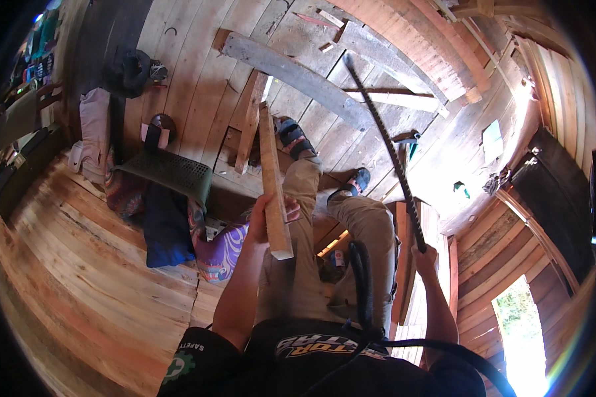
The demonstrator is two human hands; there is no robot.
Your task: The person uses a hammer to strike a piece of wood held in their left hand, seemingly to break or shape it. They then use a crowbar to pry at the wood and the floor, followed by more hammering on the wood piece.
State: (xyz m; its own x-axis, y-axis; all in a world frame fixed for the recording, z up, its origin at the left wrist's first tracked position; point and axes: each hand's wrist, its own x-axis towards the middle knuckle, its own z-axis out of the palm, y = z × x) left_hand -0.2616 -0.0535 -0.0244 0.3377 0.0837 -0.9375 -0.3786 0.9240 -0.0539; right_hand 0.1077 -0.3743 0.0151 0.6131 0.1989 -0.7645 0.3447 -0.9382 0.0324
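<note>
My left hand [271, 215] is wrapped round a squared wooden batten [271, 172], gripping it near its lower end. The batten points up and away from me, above my left leg. On the right, my right hand [425, 258] is closed on the lower end of a long dark ribbed bar [391, 142], which looks like steel rebar. The bar slants up to the left, its far tip over the planks. Batten and bar are apart. Below the batten's far end, a shorter wood piece [250, 126] lies on the floor.
A grey weathered beam [291, 76] lies across the plank floor [185, 66] ahead of my sandalled feet. More boards [384, 56] are stacked beyond it. To the left stand a perforated dark seat [172, 175] and patterned cloth [222, 255]. A black cable [364, 284] hangs before my lap.
</note>
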